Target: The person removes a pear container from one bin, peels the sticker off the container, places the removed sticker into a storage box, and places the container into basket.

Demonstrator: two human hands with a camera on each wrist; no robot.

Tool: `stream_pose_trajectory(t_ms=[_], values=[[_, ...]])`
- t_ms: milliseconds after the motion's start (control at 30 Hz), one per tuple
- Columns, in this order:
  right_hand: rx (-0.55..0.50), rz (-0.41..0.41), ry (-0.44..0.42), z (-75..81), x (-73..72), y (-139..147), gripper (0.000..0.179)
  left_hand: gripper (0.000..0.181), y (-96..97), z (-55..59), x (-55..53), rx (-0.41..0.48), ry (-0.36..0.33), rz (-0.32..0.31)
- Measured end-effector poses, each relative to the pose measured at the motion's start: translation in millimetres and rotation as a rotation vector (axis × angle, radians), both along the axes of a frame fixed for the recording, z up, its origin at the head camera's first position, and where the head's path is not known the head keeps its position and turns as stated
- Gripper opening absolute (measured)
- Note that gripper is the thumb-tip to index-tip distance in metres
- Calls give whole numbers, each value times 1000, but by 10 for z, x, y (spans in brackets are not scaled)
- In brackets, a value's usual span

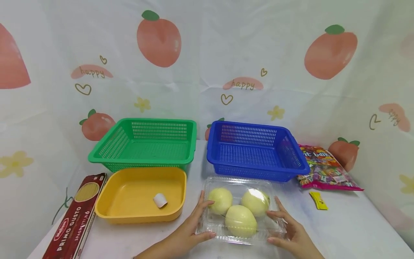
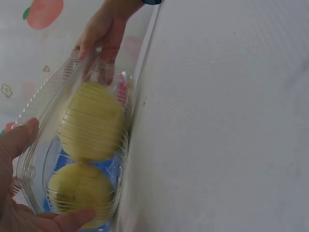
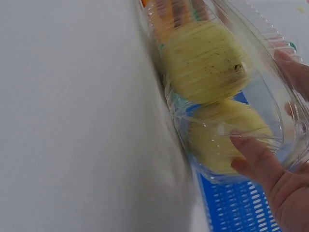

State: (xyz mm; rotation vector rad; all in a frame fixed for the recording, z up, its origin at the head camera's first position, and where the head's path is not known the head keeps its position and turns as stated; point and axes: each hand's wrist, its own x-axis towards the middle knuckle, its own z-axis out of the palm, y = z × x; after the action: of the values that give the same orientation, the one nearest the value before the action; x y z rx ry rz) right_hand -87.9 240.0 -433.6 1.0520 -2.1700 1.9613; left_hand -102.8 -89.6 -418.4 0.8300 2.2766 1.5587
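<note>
A clear plastic clamshell box [image 1: 240, 239] with its lid down holds three pale yellow-green round fruits, one of them a front fruit [image 1: 240, 220]. My left hand [image 1: 189, 230] grips the box's left side, thumb at the front edge. On the opposite side my right hand [image 1: 292, 230] holds it, with the thumb near the front corner. The left wrist view shows the box's bottom edge close to the white tabletop [image 2: 217, 121] and a fruit [image 2: 91, 121] through the ribbed wall. From the right wrist, fingers [image 3: 260, 157] press against the box's side.
Behind the box stands a blue basket [image 1: 258, 172]; a green basket [image 1: 142, 162] is left of it. A yellow basin [image 1: 139, 218] holds a small white roll [image 1: 160, 200]. A spaghetti pack [image 1: 76, 216] lies far left, a candy bag [image 1: 330, 169] and a yellow wrapped candy [image 1: 318, 200] right.
</note>
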Motion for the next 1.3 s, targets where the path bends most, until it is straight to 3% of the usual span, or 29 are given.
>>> stream_pose_trajectory(t_ms=[267, 400, 533, 800, 967, 1300], values=[[67, -117, -6, 124, 68, -59, 51, 68, -70, 67, -23, -1, 15, -18], [47, -86, -25, 234, 72, -67, 52, 69, -117, 185, -11, -22, 44, -5], [45, -65, 2, 334, 78, -77, 55, 68, -172, 328, 26, -9, 5, -13], [172, -169, -39, 624, 103, -190, 52, 67, -290, 551, 57, -23, 40, 24], [165, -158, 47, 744, 17, -265, 53, 66, -351, 657, 50, -11, 63, 59], [149, -136, 94, 935, -215, -496, 45, 60, -501, 855, -30, -22, 150, 151]])
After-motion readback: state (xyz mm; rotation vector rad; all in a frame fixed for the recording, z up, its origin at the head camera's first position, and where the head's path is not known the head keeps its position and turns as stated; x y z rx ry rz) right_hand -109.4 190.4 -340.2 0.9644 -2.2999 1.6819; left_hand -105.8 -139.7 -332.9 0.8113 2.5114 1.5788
